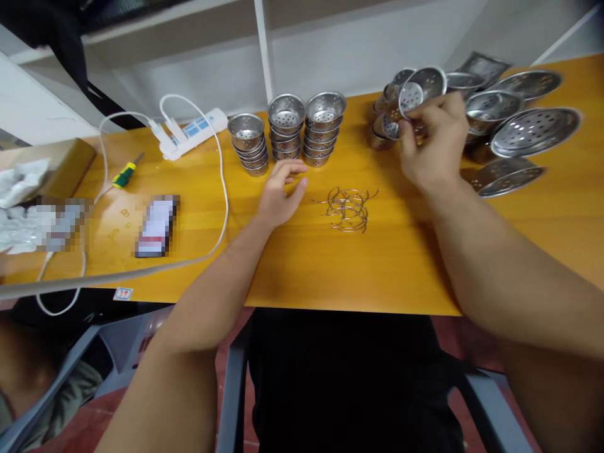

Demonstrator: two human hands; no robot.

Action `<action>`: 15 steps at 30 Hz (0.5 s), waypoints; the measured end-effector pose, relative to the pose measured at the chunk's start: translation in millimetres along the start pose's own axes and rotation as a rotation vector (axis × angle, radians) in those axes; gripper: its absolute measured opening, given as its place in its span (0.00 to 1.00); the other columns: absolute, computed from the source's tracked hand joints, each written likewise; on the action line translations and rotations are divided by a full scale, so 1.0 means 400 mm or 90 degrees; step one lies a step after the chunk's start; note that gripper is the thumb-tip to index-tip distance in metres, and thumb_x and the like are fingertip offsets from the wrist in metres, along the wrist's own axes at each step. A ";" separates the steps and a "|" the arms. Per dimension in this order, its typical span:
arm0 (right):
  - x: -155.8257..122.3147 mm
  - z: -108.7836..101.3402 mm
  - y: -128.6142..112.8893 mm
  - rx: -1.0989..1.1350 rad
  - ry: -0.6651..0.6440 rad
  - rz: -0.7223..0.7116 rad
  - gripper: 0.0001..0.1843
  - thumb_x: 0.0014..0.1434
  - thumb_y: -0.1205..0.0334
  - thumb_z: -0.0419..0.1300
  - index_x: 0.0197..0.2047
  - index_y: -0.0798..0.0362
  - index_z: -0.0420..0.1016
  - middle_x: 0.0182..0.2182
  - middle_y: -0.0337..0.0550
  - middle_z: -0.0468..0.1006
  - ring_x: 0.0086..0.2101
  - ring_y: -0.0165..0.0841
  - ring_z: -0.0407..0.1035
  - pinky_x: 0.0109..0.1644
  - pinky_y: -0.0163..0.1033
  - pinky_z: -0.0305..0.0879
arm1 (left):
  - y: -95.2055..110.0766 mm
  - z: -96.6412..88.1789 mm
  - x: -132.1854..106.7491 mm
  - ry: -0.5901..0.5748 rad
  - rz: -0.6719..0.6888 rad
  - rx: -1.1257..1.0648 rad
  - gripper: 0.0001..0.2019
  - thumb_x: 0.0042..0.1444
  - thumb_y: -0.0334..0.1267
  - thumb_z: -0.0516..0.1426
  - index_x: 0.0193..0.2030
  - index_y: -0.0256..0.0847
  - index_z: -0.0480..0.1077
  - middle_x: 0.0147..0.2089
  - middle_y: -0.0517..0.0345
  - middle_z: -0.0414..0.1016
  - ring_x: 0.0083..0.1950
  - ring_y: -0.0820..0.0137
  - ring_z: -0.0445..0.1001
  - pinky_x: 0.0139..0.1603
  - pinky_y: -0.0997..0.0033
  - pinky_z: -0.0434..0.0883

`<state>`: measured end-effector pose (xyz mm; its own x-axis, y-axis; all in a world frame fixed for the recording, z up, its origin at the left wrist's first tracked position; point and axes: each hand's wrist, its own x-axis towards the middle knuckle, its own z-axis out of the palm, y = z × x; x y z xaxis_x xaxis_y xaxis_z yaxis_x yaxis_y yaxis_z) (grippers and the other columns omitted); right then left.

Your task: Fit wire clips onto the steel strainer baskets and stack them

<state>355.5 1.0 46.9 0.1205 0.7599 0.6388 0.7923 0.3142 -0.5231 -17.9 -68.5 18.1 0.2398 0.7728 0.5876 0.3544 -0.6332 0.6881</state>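
My right hand [436,138] pinches the rim of a perforated metal strainer cup [427,85], lifted and tilted at the right back of the table. Other small cups [381,137] lie behind and below it, partly hidden by my fingers. My left hand [283,195] rests on the table with fingers apart, holding nothing, just in front of the stacked cups. Three upright stacks stand there: a left stack [248,145], a middle stack [285,126] and a right stack [324,129]. Between my hands lies a small pile of thin curved wires [348,209].
Wider perforated metal bowls [535,132] lie tilted at the right. Leftward are a white power strip [195,133] with a looping cable, a green-yellow screwdriver [125,175], a phone [157,225] and a cardboard box [66,167]. Shelving [321,50] rises behind. Another person's limb [23,358] shows lower left.
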 end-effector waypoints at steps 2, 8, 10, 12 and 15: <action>-0.013 -0.010 -0.013 0.038 0.013 -0.072 0.15 0.70 0.76 0.74 0.51 0.45 0.85 0.63 0.66 0.89 0.67 0.56 0.85 0.78 0.64 0.81 | -0.010 0.003 -0.009 -0.003 0.010 -0.038 0.10 0.87 0.45 0.64 0.66 0.48 0.84 0.73 0.42 0.87 0.72 0.57 0.90 0.69 0.56 0.90; -0.045 -0.008 -0.018 0.065 0.013 -0.112 0.16 0.65 0.72 0.73 0.52 0.44 0.86 0.73 0.63 0.88 0.74 0.58 0.84 0.80 0.68 0.82 | -0.044 0.008 -0.028 0.013 -0.035 -0.095 0.10 0.88 0.46 0.63 0.64 0.49 0.85 0.67 0.45 0.90 0.59 0.63 0.93 0.59 0.60 0.90; -0.054 -0.010 -0.021 0.094 0.037 -0.152 0.13 0.66 0.65 0.72 0.53 0.45 0.87 0.73 0.64 0.88 0.73 0.59 0.85 0.76 0.69 0.85 | -0.037 0.007 -0.029 0.014 -0.036 -0.093 0.09 0.88 0.45 0.63 0.64 0.50 0.85 0.66 0.46 0.90 0.59 0.63 0.93 0.59 0.61 0.90; -0.065 -0.016 -0.035 0.119 0.052 -0.188 0.09 0.71 0.58 0.70 0.54 0.45 0.87 0.74 0.66 0.89 0.75 0.60 0.85 0.79 0.72 0.85 | -0.025 0.006 -0.027 0.014 -0.025 -0.092 0.09 0.88 0.45 0.63 0.63 0.49 0.85 0.65 0.46 0.91 0.60 0.62 0.92 0.60 0.59 0.90; -0.087 -0.020 -0.074 0.103 0.004 -0.160 0.10 0.81 0.49 0.67 0.56 0.42 0.86 0.79 0.60 0.87 0.80 0.60 0.81 0.88 0.79 0.76 | -0.015 -0.002 -0.019 0.016 -0.021 -0.075 0.10 0.86 0.46 0.63 0.61 0.49 0.85 0.63 0.46 0.91 0.57 0.61 0.91 0.58 0.58 0.90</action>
<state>332.7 -39.3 44.6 -0.0630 0.6439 0.7625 0.6923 0.5785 -0.4313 -22.5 -70.8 9.8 0.2058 0.7928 0.5736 0.2525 -0.6093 0.7516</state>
